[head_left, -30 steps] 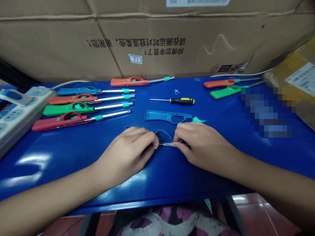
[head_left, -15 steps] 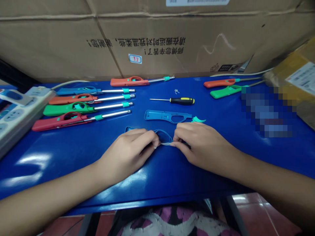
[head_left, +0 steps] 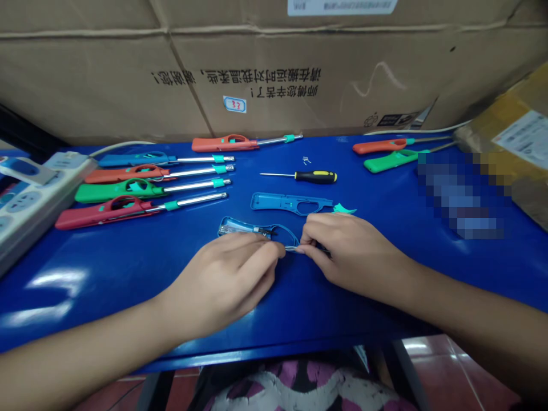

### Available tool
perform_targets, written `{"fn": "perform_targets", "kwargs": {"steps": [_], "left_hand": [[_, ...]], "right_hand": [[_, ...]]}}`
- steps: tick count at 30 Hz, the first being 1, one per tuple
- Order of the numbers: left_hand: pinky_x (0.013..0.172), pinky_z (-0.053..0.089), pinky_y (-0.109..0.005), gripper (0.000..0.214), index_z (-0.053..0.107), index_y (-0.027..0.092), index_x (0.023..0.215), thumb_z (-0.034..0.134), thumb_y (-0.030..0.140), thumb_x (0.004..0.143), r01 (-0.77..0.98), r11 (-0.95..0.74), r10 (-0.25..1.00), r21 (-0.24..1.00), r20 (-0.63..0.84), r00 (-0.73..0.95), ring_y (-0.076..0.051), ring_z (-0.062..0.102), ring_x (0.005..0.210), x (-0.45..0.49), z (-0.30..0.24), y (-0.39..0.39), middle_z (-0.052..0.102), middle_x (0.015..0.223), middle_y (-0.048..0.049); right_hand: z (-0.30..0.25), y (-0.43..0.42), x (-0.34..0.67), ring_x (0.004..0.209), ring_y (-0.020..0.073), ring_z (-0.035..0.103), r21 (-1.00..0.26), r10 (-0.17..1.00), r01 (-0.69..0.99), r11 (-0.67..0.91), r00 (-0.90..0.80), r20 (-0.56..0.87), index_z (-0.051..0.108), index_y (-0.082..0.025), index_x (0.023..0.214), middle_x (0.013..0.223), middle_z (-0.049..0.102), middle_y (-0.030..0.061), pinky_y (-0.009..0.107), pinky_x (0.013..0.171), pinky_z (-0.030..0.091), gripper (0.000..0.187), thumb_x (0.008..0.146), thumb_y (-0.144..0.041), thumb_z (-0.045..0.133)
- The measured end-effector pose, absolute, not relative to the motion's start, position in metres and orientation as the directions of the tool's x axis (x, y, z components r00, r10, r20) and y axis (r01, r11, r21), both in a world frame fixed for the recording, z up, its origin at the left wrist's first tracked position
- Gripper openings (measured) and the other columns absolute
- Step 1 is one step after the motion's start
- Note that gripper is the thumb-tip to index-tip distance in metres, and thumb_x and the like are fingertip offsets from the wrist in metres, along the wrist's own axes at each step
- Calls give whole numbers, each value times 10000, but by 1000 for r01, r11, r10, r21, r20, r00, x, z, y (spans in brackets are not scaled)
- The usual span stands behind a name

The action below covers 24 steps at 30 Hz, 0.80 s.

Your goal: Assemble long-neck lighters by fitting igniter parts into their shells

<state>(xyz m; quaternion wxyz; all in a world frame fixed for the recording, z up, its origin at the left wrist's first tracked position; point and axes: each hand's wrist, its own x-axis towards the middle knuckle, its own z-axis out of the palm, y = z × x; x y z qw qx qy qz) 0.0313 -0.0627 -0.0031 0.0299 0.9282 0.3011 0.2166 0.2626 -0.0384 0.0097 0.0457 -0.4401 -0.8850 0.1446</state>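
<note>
An opened blue lighter half (head_left: 287, 233) lies on the table in front of me, with a clear tank and dark inner parts at its left end. My left hand (head_left: 233, 277) is closed over its lower edge, thumb and forefinger pinching a thin pale wire (head_left: 292, 249). Opposite, my right hand (head_left: 346, 245) is closed at the lighter half's right end and pinches the same wire; its fingers hide the rest of that end. The other blue shell half (head_left: 274, 201) lies just beyond my hands, and a teal trigger (head_left: 343, 209) sits by my right knuckles.
Beyond are a yellow-black screwdriver (head_left: 315, 177) and several small screws (head_left: 306, 160). Assembled lighters (head_left: 107, 211) lie at left, with others (head_left: 387, 162) at right. A power strip (head_left: 38, 194) edges the left side. A large carton (head_left: 128, 85) stands behind.
My left hand has shifted slightly right along the wire and down, uncovering the lighter half's tank and inner parts. My right hand stays nearly in place.
</note>
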Motion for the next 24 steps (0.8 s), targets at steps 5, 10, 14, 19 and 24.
{"fn": "perform_targets", "kwargs": {"steps": [5, 10, 14, 19, 24], "left_hand": [[845, 600, -399, 211, 582, 64, 1149, 546, 145, 957, 589, -799, 589, 119, 345, 730, -270, 690, 976, 39, -2, -76, 712, 1060, -156], [700, 617, -362, 187, 550, 104, 1143, 470, 160, 983, 622, -762, 647, 179, 257, 718, -237, 704, 847, 39, -1, -81, 711, 1030, -133], [896, 617, -403, 334, 515, 86, 1295, 465, 131, 968, 586, -806, 587, 80, 229, 776, -282, 677, 1099, 37, -2, -85, 679, 1238, -154], [941, 611, -473, 454, 497, 90, 1368, 493, 73, 915, 562, -826, 561, 50, 180, 808, -352, 614, 1234, 35, -8, -91, 607, 1391, -161], [943, 610, -522, 430, 508, 93, 1357, 486, 81, 927, 589, -803, 595, 91, 178, 784, -379, 566, 1302, 36, -9, -96, 602, 1398, -173]], "right_hand": [[8, -37, 263, 819, 176, 583, -310, 787, 756, 576, -616, -40, 621, -171, 837, 896, 664, 37, 295, 703, 356, 147, 963, -233, 577], [7, -38, 262, 812, 175, 584, -310, 790, 757, 575, -613, -33, 618, -174, 823, 883, 661, 31, 296, 704, 362, 147, 955, -228, 581], [6, -38, 263, 801, 169, 575, -307, 784, 748, 588, -620, -7, 614, -177, 822, 871, 654, 27, 296, 703, 362, 152, 958, -223, 564], [4, -38, 264, 792, 164, 570, -309, 787, 748, 588, -617, 4, 612, -179, 821, 872, 647, 24, 294, 697, 360, 158, 962, -223, 556], [4, -38, 264, 790, 161, 568, -323, 789, 747, 582, -614, 0, 609, -181, 816, 869, 646, 23, 291, 698, 358, 155, 958, -218, 558]]}}
